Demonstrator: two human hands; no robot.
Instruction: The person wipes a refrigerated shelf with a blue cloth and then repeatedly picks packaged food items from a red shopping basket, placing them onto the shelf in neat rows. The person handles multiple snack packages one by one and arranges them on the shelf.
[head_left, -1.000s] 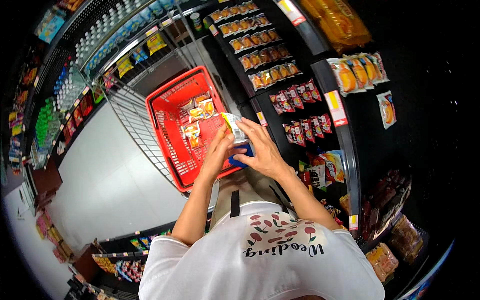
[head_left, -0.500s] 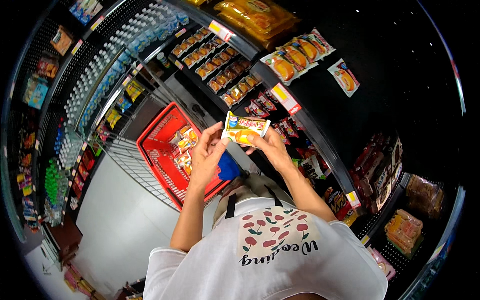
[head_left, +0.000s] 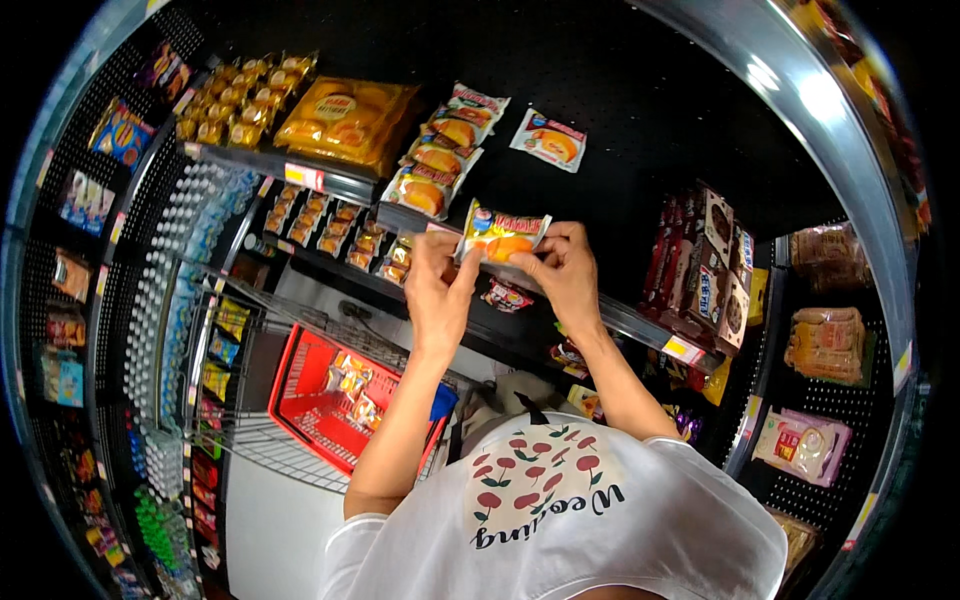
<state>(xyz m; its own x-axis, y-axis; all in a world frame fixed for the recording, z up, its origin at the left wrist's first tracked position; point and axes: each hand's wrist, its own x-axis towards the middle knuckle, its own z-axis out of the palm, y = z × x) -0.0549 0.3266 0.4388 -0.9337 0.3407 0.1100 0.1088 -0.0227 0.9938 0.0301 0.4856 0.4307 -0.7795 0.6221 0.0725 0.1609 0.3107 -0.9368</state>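
Both my left hand (head_left: 440,290) and my right hand (head_left: 562,278) grip a small yellow-and-white pastry packet (head_left: 503,238) by its ends, printed face up, thumbs along its lower edge. Just beyond it on the black shelf lie several similar packets (head_left: 435,157) in a row and one lone packet (head_left: 550,140). Below my arms a red plastic basket (head_left: 300,380) with a few wrapped packets (head_left: 350,378) sits in a wire shopping cart (head_left: 233,440).
Large yellow bread bags (head_left: 345,120) lie left on the shelf, dark red snack packs (head_left: 685,270) to the right. Smaller packets (head_left: 340,230) fill a lower shelf. Bottled water (head_left: 150,360) lines the far left; packaged bread (head_left: 825,345) is at the right.
The view has swung toward the shelf. My hands have lifted the packet from over the basket to in front of the shelf, turning it face up; the basket now appears lower.
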